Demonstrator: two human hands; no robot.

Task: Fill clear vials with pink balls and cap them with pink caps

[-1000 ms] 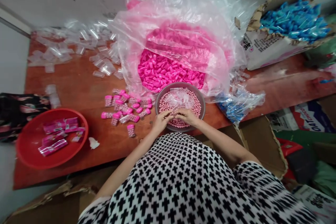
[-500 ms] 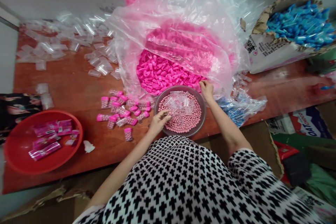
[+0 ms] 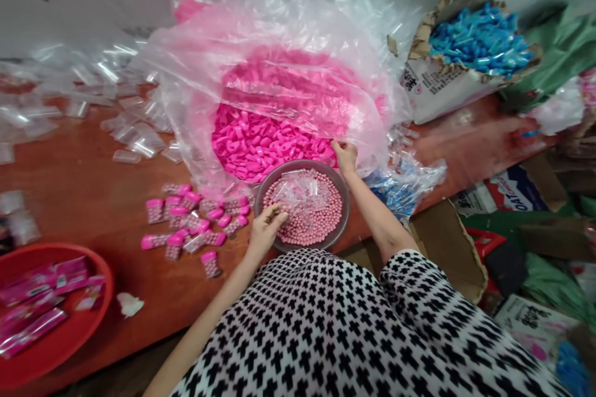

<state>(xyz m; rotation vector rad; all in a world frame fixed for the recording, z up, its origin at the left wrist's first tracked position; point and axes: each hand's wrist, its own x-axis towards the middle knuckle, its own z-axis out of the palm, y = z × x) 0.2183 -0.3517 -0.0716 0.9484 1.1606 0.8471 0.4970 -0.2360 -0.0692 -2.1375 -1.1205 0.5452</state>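
Bowl [image 3: 345, 208] of pink beads [image 3: 321, 223] and clear tubes [image 3: 307, 189], left hand [image 3: 265, 229] over its left rim, right hand [image 3: 345, 156] behind it at pink caps [image 3: 261, 149], either grip's hold impossible to tell

One counter [image 3: 153, 298] carried one gray bowl [image 3: 345, 211] with pink beads [image 3: 321, 223] by the hundred, one large plastic bag [image 3: 279, 12] of pink caps [image 3: 261, 149] too many to count, and at least a dozen bead-filled bottles [image 3: 211, 265], overlapping. There was one red basin [image 3: 56, 356] with about five pink packets [image 3: 72, 274], one white scrap [image 3: 130, 304], dozens of clear tubes [image 3: 139, 136], one torn carton [image 3: 437, 90] of uncountable blue pieces [image 3: 482, 40], and one small clear bag [image 3: 421, 180].
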